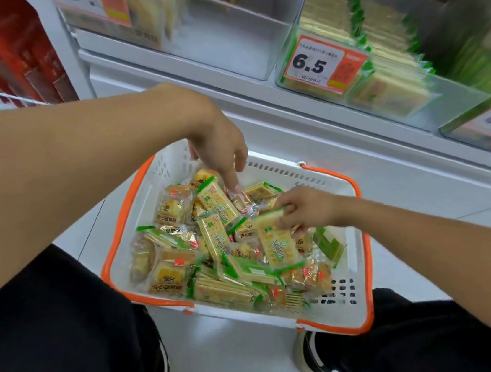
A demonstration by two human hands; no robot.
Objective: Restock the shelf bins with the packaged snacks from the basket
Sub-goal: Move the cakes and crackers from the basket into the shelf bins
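**Both hands down in the snack basket**

Head view. White basket (347, 303) with orange rim at lower centre of frame, on a pale floor (232, 360), between two knees in black trousers. Heaped inside: green-edged cracker packs and clear-wrapped yellow cake packs (165, 275), jumbled at all angles.

Left hand (218, 148) reaching in from centre left, above the far end of the basket; fingers pointing down, loosely spread, one fingertip (235, 188) touching a clear-wrapped pack near the far wall. Nothing gripped.

Right hand (303, 207) coming in from the right edge, fingers curled over the upper end of one green-edged cracker pack (276, 242), pinching it; pack tilted, lower end resting among the others.

Across top of frame, blurred: clear shelf bins. Upper-centre bin (225, 38) mostly bare, a few yellow packs at its left. Upper-right bin (399, 81) packed with upright green-edged crackers, price tag (324, 62) reading 6.5 on its front. Red boxes (12, 58) at far left.
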